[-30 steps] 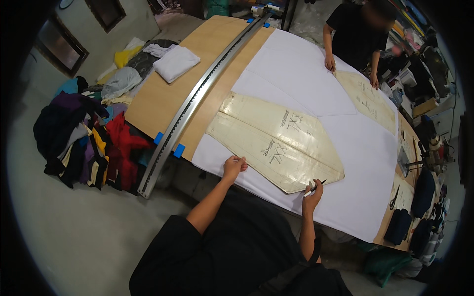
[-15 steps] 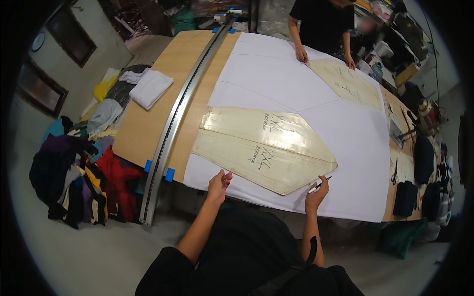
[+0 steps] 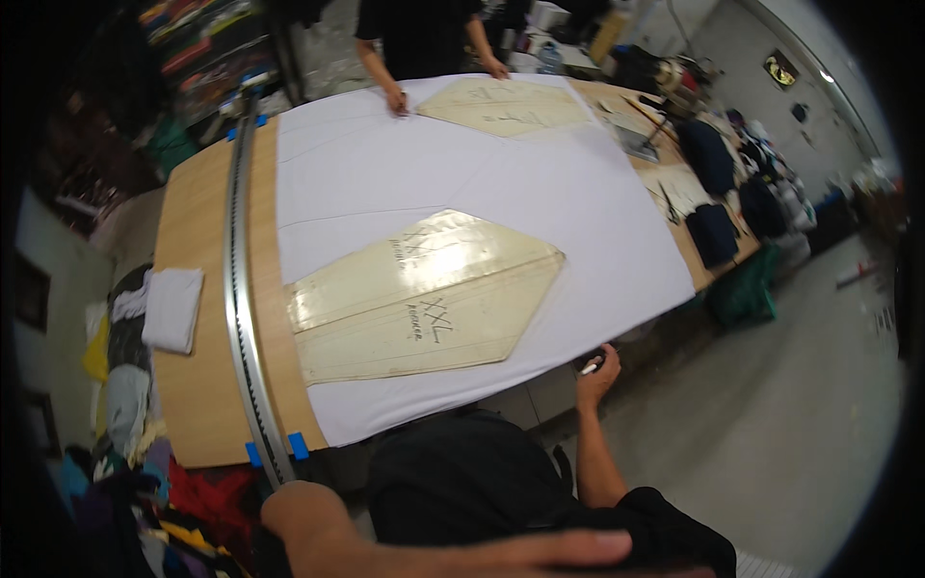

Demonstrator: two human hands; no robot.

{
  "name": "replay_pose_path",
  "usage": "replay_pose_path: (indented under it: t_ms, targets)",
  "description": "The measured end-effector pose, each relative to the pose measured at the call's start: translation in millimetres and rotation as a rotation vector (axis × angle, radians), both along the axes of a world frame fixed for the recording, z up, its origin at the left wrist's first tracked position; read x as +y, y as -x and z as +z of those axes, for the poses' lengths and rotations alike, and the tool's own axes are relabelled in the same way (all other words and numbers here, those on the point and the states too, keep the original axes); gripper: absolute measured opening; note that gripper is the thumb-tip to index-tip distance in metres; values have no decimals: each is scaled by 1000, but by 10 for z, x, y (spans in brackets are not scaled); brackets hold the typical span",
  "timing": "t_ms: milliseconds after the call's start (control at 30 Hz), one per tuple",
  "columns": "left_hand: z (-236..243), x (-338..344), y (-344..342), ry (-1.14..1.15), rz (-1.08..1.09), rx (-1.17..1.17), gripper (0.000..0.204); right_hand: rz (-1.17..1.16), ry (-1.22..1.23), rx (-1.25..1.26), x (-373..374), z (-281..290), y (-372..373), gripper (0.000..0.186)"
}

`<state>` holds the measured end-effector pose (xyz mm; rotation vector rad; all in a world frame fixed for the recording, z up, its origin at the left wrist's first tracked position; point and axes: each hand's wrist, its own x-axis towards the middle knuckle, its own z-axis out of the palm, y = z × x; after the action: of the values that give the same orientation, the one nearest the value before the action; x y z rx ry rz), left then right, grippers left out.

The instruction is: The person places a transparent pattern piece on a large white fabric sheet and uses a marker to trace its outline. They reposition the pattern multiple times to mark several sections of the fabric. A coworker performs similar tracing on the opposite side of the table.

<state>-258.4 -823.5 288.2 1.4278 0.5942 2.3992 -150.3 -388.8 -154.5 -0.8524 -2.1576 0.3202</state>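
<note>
Grey floor [image 3: 819, 337] and cluttered walls ringed the scene from the head view, and across the middle spread a pale wooden surface [image 3: 193, 405], most of it under white cloth [image 3: 597, 279]. And there was the big one: a cream, pointed template [image 3: 472, 308], lying flat on that cloth toward the near side, its left end right at the cloth's edge, a long seam running down its length! Just left of it, a metal rail [image 3: 236, 289] crossed the wood, blue clips [image 3: 299, 446] at its near end. Farther left sat a folded white bundle [image 3: 173, 310].

Now the right hand [image 3: 601, 379]: fingers curled round a white pen [image 3: 590, 367], by the cloth's near edge, well apart from the template. Down low, the left hand [image 3: 520, 551] loomed blurred, close to the lens, one digit stretched rightward; whether it gripped anything, you could not tell.

Across the way, a co-worker in black [image 3: 424, 39] had both hands down by a second template [image 3: 515, 104]. Scissors [image 3: 669, 204] lay at the right, near a dark roll [image 3: 711, 236].
</note>
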Motion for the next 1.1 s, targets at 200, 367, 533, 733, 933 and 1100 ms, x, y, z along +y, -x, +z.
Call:
replay_pose_path:
  t_ms: [200,367,533,733,933,1100]
  targets:
    - [74,-323,40,-105,-165,-13,71,-213,227,-132,-1093,-301,-701,40]
    - [81,-728,4,-157,-242,-26,72,-194,375,-371,-2059,-508,-1271,50]
    - [103,-1093,12,-189,-249,-28,74,-334,687,-599,-2861,-434,-1642,44]
    - [-124,-1603,140,-260,-283,-39,54,-422,828,-622,-2954,-551,-2109,39]
    - [-13,-1854,26,-461,388,-44,38,-295,646,-572,-2718,-677,-1778,35]
    - [-69,-2192,-215,-168,964,143,41,-13,365,-272,-2624,-534,-1309,28]
